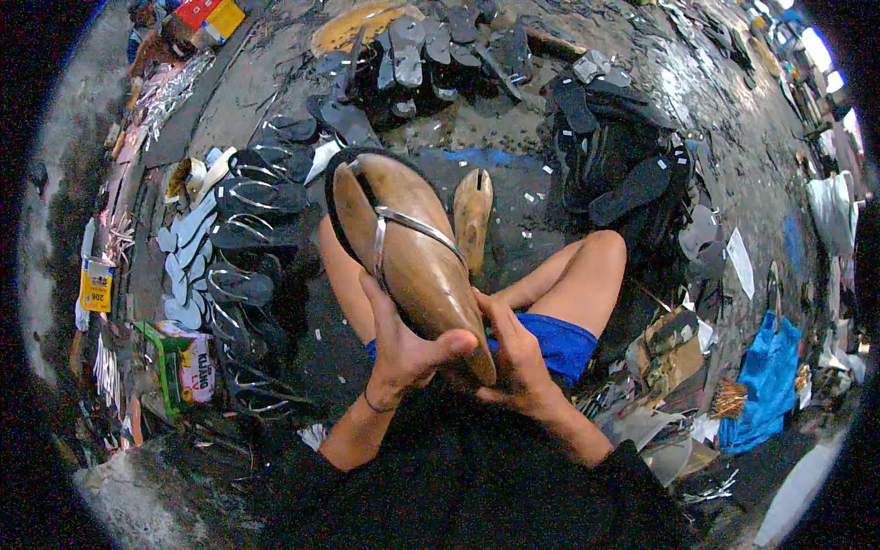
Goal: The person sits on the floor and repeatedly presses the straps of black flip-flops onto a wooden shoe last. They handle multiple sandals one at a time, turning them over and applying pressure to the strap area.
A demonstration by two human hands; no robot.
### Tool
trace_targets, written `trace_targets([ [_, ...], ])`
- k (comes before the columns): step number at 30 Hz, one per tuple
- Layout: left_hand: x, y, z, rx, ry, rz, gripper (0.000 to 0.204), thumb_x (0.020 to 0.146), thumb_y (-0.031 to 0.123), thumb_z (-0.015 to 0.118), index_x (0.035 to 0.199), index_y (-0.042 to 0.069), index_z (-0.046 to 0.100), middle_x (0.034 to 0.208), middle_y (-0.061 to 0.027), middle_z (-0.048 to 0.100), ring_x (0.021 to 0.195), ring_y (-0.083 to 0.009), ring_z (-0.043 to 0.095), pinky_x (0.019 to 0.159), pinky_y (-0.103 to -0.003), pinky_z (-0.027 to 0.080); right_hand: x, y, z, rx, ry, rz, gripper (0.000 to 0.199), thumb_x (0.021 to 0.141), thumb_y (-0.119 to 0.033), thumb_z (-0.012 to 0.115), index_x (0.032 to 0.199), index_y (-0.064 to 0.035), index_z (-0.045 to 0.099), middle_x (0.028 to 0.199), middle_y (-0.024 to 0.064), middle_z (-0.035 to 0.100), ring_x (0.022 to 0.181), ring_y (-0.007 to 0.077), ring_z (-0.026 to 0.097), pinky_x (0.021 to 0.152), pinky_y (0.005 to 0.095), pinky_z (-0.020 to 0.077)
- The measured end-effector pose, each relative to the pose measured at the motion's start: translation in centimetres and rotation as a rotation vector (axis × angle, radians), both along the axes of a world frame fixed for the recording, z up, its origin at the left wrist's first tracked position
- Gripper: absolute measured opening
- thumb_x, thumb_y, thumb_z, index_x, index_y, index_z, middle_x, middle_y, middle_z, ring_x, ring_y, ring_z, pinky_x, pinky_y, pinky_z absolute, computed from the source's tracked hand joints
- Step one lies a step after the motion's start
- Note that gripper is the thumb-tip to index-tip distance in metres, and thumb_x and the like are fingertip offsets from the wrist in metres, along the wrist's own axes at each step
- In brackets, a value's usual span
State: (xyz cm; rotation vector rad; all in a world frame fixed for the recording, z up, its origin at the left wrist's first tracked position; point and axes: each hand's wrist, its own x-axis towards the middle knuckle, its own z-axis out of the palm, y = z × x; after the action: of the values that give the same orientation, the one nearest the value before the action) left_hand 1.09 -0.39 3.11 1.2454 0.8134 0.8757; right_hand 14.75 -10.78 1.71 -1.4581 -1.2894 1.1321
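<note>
In front of me a brown wooden shoe last (408,234) is tilted, its broad slotted toe pointing away. A black sole (336,215) shows along its left and far edge, and a silvery sandal strap (419,226) crosses its top in a Y. My left hand (403,344) grips the near left side, thumb laid over the tapered heel end. My right hand (513,353) is closed around the right side of that heel end; some of its fingers are hidden beneath. Just beyond, a second, smaller-looking wooden last (473,220) lies on the ground.
Sandals with silvery straps (247,225) are lined up at left, beside grey sole pieces (188,261). Dark soles (408,55) are heaped at the far side, more black pieces (614,156) at far right. A blue bag (763,385) and scraps (669,357) lie at right.
</note>
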Motion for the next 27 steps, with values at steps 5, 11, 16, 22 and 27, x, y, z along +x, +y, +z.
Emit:
trace_targets([
  [5, -0.6, -0.1, 1.9, 0.615, 0.524, -0.27, 0.107, 0.075, 0.048, 0.083, 0.147, -0.006, 0.025, 0.133, -0.0217, 0.052, 0.123, -0.0352, 0.051, 0.109, -0.046, 0.034, 0.3, -1.0, -2.1, -0.066, 1.087, -0.089, 0.134, 0.058, -0.045, 0.089, 0.156, -0.0028, 0.008, 0.156, 0.0184, 0.03, 0.144, 0.0319, 0.031, 0.118, 0.0439, 0.0253],
  [11, -1.2, 0.6, 2.0, -0.013, 0.532, -0.435, 0.037, 0.102, 0.033, 0.055, 0.088, 0.001, 0.067, 0.08, -0.0108, 0.067, 0.073, -0.015, 0.061, 0.067, -0.033, 0.047, 0.1, -4.5, -3.6, 0.199, 1.744, -0.002, 0.101, 0.073, -0.047, 0.071, 0.149, 0.0011, 0.025, 0.146, 0.0222, 0.04, 0.13, 0.0355, 0.046, 0.108, 0.0493, 0.0394],
  [16, -1.9, -4.8, 0.6, -0.148, 0.174, -0.547, 0.03, 0.105, 0.024, 0.048, 0.086, 0.001, 0.051, 0.069, -0.0023, 0.04, 0.066, -0.0088, 0.039, 0.058, -0.03, 0.036, 1.6, -8.0, 1.1, -0.209, 1.624, -0.313, 0.108, 0.073, -0.042, 0.073, 0.154, 0.0003, 0.016, 0.153, 0.0259, 0.033, 0.137, 0.0398, 0.042, 0.114, 0.0544, 0.0344],
  [22, -4.1, -7.3, 0.1, -0.427, 0.11, -0.501, 0.029, 0.106, 0.021, 0.043, 0.085, 0.002, 0.048, 0.072, 0.0055, 0.035, 0.068, -0.0045, 0.034, 0.058, -0.025, 0.03, 1.5, -7.7, 5.2, -0.482, 1.361, -0.488, 0.093, 0.071, -0.043, 0.065, 0.145, 0.0036, 0.031, 0.135, 0.0278, 0.05, 0.121, 0.0419, 0.052, 0.106, 0.0537, 0.0402],
  [27, -5.5, -6.6, 1.0, -0.469, 0.073, -0.508, 0.028, 0.105, 0.021, 0.048, 0.082, 0.004, 0.053, 0.07, 0.0071, 0.037, 0.07, -0.0041, 0.036, 0.06, -0.024, 0.032, -0.2, -7.0, 4.1, -0.192, 1.599, -0.429, 0.093, 0.069, -0.04, 0.07, 0.142, 0.0054, 0.036, 0.131, 0.0261, 0.055, 0.117, 0.0392, 0.055, 0.103, 0.0505, 0.0429],
])
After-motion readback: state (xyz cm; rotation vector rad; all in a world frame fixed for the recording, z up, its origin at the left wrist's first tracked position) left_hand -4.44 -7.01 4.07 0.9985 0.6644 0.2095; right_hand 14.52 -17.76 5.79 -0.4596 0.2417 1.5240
